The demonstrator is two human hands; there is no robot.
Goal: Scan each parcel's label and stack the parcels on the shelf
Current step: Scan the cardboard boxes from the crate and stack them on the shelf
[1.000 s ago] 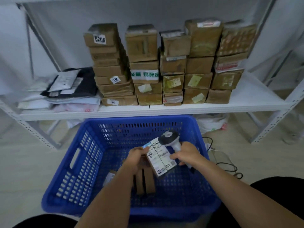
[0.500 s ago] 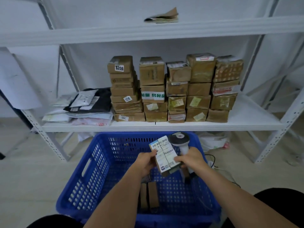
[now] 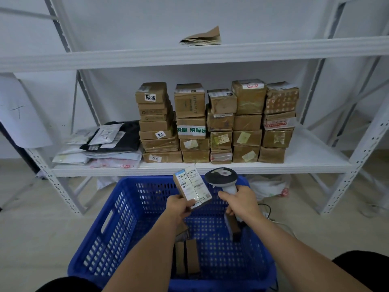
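Note:
My left hand (image 3: 179, 207) grips a small brown parcel (image 3: 192, 187) by its lower end, its white barcode label facing me. It hangs above the blue plastic basket (image 3: 117, 224). Just to the right, my right hand (image 3: 242, 202) holds the handle of a white barcode scanner (image 3: 222, 178) with a dark head, level with the parcel and a little apart from it. Several small brown parcels (image 3: 188, 257) lie in the basket. On the white middle shelf (image 3: 311, 159) stand several stacks of brown boxes (image 3: 219, 123).
Flat mailer bags (image 3: 101, 144) lie piled on the shelf's left part. A folded brown paper bag (image 3: 202, 36) sits on the upper shelf. White plastic bags (image 3: 271, 186) and a cable lie on the floor under the shelf, right of the basket. Slotted shelf posts stand on both sides.
Both hands have risen with the parcel and the scanner from inside the basket to near its far rim. My view has tilted upward, showing the upper shelf.

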